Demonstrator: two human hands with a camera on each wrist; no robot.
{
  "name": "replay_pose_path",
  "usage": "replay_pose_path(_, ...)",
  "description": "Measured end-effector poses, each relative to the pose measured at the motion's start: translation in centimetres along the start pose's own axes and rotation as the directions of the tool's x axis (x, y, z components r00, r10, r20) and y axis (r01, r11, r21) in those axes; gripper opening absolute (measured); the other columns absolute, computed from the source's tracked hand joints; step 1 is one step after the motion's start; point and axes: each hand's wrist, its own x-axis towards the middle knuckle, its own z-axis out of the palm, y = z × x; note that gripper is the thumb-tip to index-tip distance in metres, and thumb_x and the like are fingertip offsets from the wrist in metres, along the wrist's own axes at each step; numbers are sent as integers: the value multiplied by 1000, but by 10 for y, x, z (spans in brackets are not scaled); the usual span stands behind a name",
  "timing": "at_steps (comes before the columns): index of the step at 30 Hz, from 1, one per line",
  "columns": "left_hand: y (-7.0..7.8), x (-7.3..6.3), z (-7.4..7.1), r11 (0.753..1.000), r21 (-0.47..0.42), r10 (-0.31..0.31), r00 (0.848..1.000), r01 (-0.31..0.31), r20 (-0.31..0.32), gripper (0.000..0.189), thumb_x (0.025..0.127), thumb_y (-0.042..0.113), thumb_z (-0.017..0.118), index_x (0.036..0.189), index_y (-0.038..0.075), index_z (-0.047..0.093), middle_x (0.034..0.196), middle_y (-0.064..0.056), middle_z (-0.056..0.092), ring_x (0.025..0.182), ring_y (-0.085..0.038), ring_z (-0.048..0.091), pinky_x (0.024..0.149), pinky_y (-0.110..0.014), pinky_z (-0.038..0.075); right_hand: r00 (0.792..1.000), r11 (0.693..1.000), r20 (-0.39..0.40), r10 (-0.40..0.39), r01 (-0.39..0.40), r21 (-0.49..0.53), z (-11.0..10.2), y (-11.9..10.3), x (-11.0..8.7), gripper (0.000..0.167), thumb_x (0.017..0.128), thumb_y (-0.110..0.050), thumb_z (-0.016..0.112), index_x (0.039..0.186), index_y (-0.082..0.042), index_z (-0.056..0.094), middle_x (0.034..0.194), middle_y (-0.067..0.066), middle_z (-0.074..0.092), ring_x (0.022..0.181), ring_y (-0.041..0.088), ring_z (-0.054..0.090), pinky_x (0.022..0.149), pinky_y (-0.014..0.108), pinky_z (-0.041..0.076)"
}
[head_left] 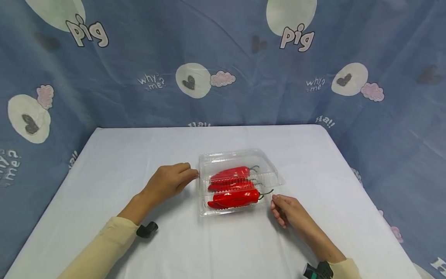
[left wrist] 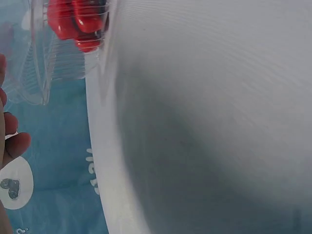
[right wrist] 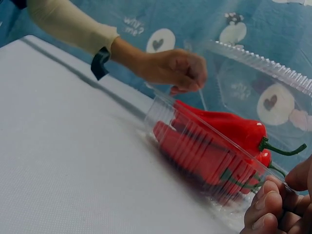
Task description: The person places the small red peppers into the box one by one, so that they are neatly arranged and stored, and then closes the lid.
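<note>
A clear plastic clamshell container (head_left: 206,211) sits mid-table with several red chili peppers (head_left: 237,198) inside, their green stems toward the right. Its lid (right wrist: 236,90) stands raised at the far side, tilted over part of the peppers in the head view. At the left edge, my left hand (head_left: 170,179) pinches the lid's side between thumb and curled fingers. My right hand (head_left: 289,211) pinches the tray's rim at the near right corner, close to a pepper stem (right wrist: 285,150). In the left wrist view only some fingertips (left wrist: 17,144) show beside the clear plastic.
A white cloth covers the table (head_left: 167,248). Behind it and along its sides hangs a blue printed curtain (head_left: 223,104). Black wrist cameras (head_left: 147,229) are strapped at both sleeves.
</note>
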Motion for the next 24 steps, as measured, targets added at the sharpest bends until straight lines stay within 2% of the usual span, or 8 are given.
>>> replay_pose_path(7,5,-6,0,1000,7,5,1000,-5,30,32,78,9,87,102,16,68,75,5,50,58,-6,39,50,-18,41,1000,1000,12,-12,12,2,-1,2,-1,38,109,-33,43,88,-3,54,68,0,51,49,9,47,44,22,41)
replay_pose_path(12,4,-8,0,1000,21,16,999,-17,46,22,85,13,82,100,17,67,77,6,50,59,-6,39,50,-19,39,1000,1000,8,-13,13,11,1,1,-1,38,109,-32,44,90,0,55,68,-1,53,49,8,47,44,22,41)
replay_pose_path(17,5,-13,1,999,30,20,997,-23,81,19,89,13,78,104,18,66,79,5,52,61,-7,41,51,-20,40,1000,1000,-3,6,-6,25,3,1,-2,36,108,-31,45,90,-1,56,68,0,53,50,9,47,44,22,41)
replay_pose_path(24,6,-17,1,999,36,30,995,-33,98,24,88,11,78,107,19,67,82,5,55,64,-7,46,53,-20,44,999,996,32,3,-6,89,1,2,-2,36,109,-33,43,89,-6,57,70,-1,54,51,8,48,44,21,41)
